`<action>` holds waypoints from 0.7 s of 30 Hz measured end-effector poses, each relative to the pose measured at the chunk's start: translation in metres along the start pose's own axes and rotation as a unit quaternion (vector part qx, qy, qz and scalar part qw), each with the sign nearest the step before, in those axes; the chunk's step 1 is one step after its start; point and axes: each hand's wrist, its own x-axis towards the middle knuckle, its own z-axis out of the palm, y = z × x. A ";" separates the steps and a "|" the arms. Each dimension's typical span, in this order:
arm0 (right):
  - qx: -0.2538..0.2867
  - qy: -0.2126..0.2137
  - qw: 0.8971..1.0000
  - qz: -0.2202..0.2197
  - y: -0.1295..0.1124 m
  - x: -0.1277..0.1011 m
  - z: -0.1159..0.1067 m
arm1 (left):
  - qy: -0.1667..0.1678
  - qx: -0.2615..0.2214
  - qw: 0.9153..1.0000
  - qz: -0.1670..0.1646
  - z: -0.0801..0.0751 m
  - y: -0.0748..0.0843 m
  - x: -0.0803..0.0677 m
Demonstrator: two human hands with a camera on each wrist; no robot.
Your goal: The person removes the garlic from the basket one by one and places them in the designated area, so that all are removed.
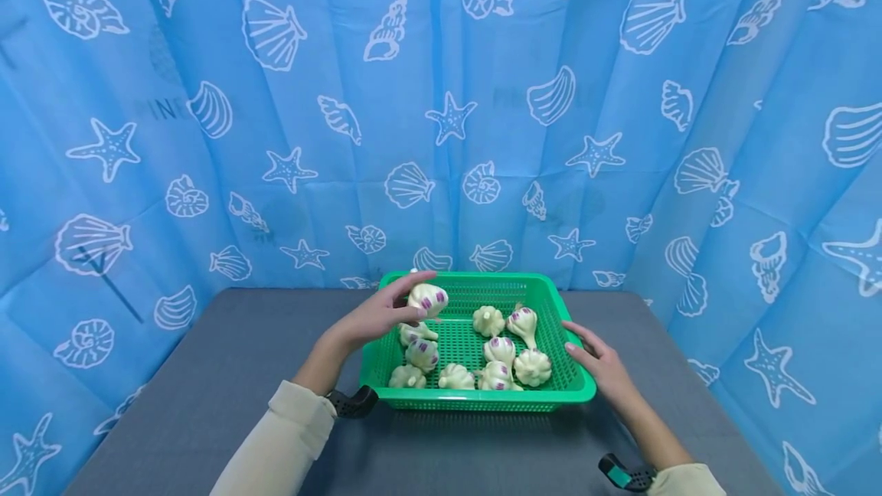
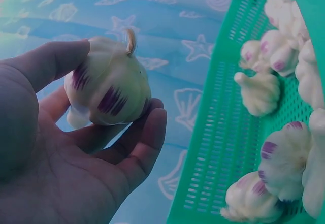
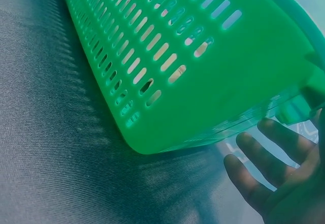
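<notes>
Held item: one garlic bulb (image 1: pixel 428 298), white with purple patches, raised over the left part of the basket in the head view and touching no other bulb. The left hand (image 1: pixel 379 318) pinches it, thumb on one side and fingertips on the other, opened only to the bulb's width. The palm stands off it; this grip presumably suits a rounded body and leaves the stem uncovered.

The green basket (image 1: pixel 482 396) rests on the grey table (image 1: pixel 276 373). Inside, the remaining bulbs (image 1: pixel 533 367) lie loose: a group to the left, one near the middle of the near side, a larger group to the right, with bare mesh between.

The right hand (image 1: pixel 602 366) is at the basket's right end, fingers parted and extended, holding nothing evident. Contact with the rim cannot be confirmed; the position would suit steadying.

Obstructions: the raised rim surrounds the bulbs, and the left hand hides part of the far left corner. Both wrists carry black straps (image 1: pixel 354 403). A blue shell-patterned curtain (image 1: pixel 448 60) stands behind the table.
</notes>
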 end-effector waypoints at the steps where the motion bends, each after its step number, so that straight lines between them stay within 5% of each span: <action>1: 0.002 0.000 1.000 0.000 0.000 0.000 0.000 | 0.007 -0.003 1.000 0.004 -0.001 0.000 -0.004; 21: 0.016 -0.003 1.000 0.007 -0.001 -0.002 0.000 | 0.113 -0.061 0.991 0.037 -0.024 -0.020 -0.055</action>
